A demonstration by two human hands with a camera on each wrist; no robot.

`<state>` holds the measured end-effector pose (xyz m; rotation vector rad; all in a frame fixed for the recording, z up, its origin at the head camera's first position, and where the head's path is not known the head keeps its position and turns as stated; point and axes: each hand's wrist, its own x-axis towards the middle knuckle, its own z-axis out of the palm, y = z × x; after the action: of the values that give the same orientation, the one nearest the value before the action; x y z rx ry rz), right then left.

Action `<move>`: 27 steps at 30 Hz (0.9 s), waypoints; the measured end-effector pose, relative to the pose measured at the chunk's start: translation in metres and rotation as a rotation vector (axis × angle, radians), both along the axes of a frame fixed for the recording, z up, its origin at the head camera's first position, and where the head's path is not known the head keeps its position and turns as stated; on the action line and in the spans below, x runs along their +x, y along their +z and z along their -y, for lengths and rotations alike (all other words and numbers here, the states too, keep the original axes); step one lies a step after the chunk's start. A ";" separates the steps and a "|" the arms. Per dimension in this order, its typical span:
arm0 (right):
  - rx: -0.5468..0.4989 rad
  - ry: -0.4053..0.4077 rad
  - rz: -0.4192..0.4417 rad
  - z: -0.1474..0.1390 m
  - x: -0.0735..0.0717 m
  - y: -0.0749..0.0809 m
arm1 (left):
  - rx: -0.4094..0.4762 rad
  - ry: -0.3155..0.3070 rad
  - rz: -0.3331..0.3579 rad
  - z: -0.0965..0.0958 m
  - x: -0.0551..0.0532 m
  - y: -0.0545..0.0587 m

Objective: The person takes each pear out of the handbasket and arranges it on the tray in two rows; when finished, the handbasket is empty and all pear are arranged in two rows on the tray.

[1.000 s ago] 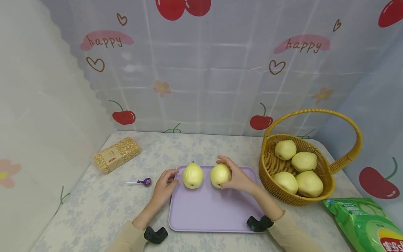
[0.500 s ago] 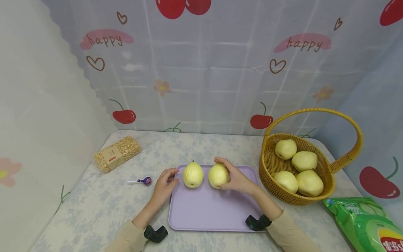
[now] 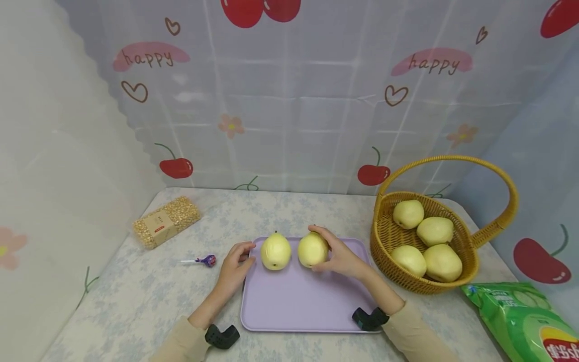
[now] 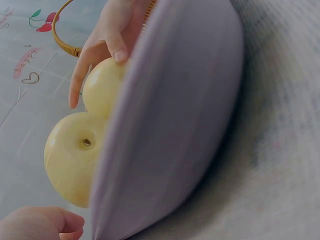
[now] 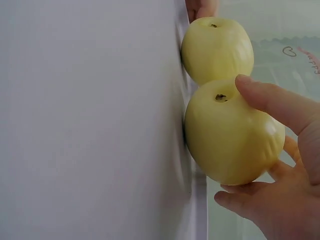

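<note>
Two pale yellow pears stand side by side on a lilac tray (image 3: pixel 307 306). My right hand (image 3: pixel 341 257) holds the right pear (image 3: pixel 312 250), thumb on the near side and fingers around the far side. The right wrist view shows the thumb on top of this pear (image 5: pixel 232 137) and the fingers under it. The left pear (image 3: pixel 276 251) stands untouched, a small gap apart, its stem pointing away. At the tray's upper left edge, my left hand (image 3: pixel 235 266) rests with loosely bent fingers by the rim, partly cut off in the left wrist view.
To the right stands a wicker basket (image 3: pixel 379 251) with a tall handle and several pears inside. A green chip bag (image 3: pixel 515 317) lies in front of it. On the left are a lollipop (image 3: pixel 209 260) and a packet of yellow grains (image 3: pixel 167 221). A printed curtain hangs behind.
The right hand has shifted the right pear slightly left, closer to the other pear, and turned it a little. The left hand stays at the tray's edge.
</note>
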<state>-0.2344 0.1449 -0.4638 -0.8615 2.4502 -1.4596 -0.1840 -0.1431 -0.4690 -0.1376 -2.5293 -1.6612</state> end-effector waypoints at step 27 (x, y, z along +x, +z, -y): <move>-0.018 -0.015 -0.019 -0.004 0.000 0.003 | -0.008 0.017 -0.012 0.004 -0.010 -0.021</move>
<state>-0.2347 0.1486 -0.4604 -0.8670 2.4661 -1.4870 -0.1938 -0.1473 -0.4904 -0.1256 -2.5218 -1.6390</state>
